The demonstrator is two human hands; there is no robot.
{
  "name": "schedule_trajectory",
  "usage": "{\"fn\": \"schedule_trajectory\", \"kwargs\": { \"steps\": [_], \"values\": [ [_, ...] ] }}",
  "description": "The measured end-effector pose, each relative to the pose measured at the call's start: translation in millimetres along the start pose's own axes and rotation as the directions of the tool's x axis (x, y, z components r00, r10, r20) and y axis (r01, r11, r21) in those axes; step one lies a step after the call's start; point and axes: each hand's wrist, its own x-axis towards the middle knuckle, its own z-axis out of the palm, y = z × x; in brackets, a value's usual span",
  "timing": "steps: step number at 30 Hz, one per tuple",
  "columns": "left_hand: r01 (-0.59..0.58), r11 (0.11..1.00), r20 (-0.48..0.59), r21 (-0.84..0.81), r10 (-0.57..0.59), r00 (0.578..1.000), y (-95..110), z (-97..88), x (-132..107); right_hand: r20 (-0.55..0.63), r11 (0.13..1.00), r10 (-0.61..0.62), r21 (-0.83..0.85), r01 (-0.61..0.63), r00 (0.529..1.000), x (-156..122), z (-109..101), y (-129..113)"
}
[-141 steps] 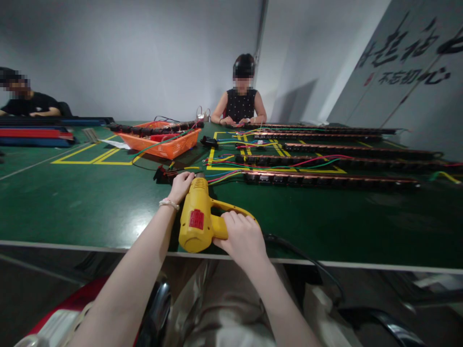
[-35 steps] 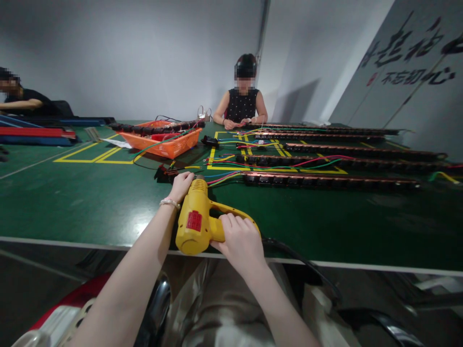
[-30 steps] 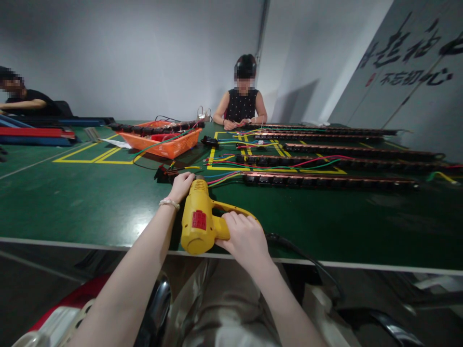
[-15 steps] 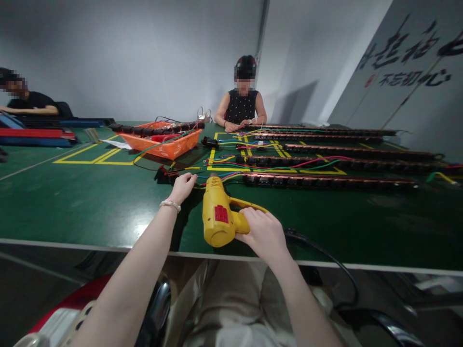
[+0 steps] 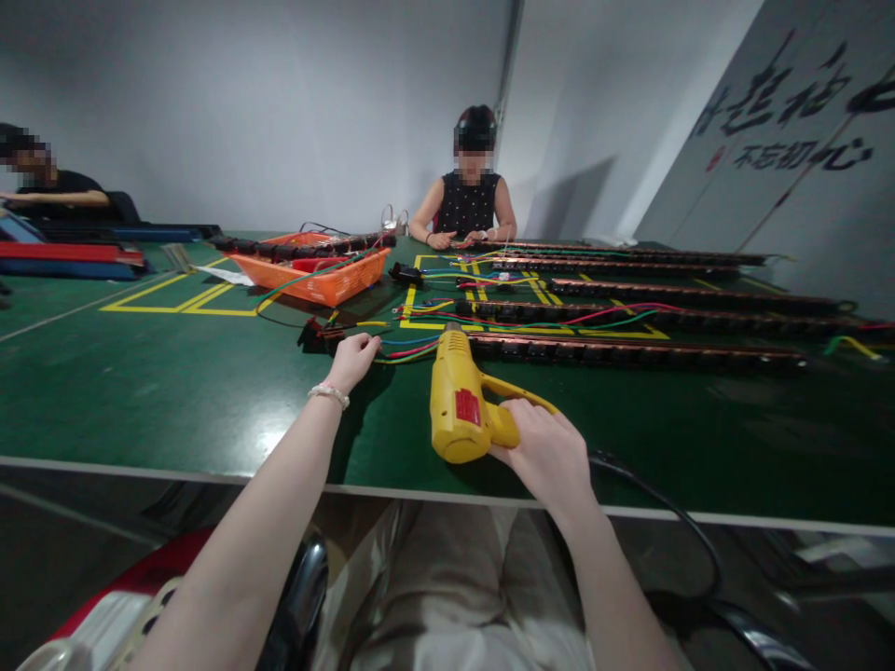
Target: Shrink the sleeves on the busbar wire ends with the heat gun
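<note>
My right hand [image 5: 549, 452] is wrapped round the handle of a yellow heat gun [image 5: 458, 401] with a red label. Its nozzle points away from me, close to the left end of the nearest long black strip with copper-coloured edges [image 5: 629, 351]. Coloured wires [image 5: 419, 351], blue, red and green, run left from that strip. At their left end my left hand [image 5: 354, 362] is closed in a pinch on the wires; the fingertips are partly hidden. Just beyond it lies a small black connector piece [image 5: 318, 335].
An orange basket [image 5: 328, 287] holding black strips stands at the back left. More wired strips [image 5: 699, 294] lie across the green table [image 5: 174, 391]. A co-worker [image 5: 472, 205] sits opposite, another person [image 5: 66, 191] at far left. The heat gun's black cord [image 5: 657, 494] hangs over the front edge.
My right hand has moved the heat gun to the right, from beside my left hand toward the strip's end, uncovering more of the wires. My left hand has stayed in place.
</note>
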Motion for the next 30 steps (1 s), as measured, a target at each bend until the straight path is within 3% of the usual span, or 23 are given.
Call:
{"fn": "schedule_trajectory", "kwargs": {
  "steps": [6, 12, 22, 27, 30],
  "values": [
    [0.024, 0.998, 0.028, -0.051, -0.022, 0.999, 0.8, 0.7, 0.8, 0.018, 1.000, -0.011, -0.008, 0.011, 1.000, 0.4, -0.9, -4.2],
    [0.043, 0.994, 0.043, -0.099, -0.038, 0.998, 0.6, -0.8, 1.9, 0.031, 0.999, -0.027, 0.020, 0.026, 0.999, 2.1, 1.0, -27.2],
    [-0.039, 0.993, 0.110, 0.116, 0.026, 0.994, 16.8, -9.9, -8.2, 0.091, 0.986, -0.102, 0.138, 0.089, 0.991, 10.2, -1.3, -71.0],
    [0.081, 0.994, 0.051, 0.074, -0.085, 0.995, 11.8, -12.9, -4.5, 0.074, 0.966, -0.149, 0.224, 0.129, 0.986, 6.4, -1.3, -72.0],
    [0.061, 0.998, 0.081, 0.018, -0.063, 0.995, 9.2, -10.9, -0.9, 0.068, 0.948, -0.170, 0.282, 0.144, 0.983, 3.3, -2.0, -65.5]
  ]
}}
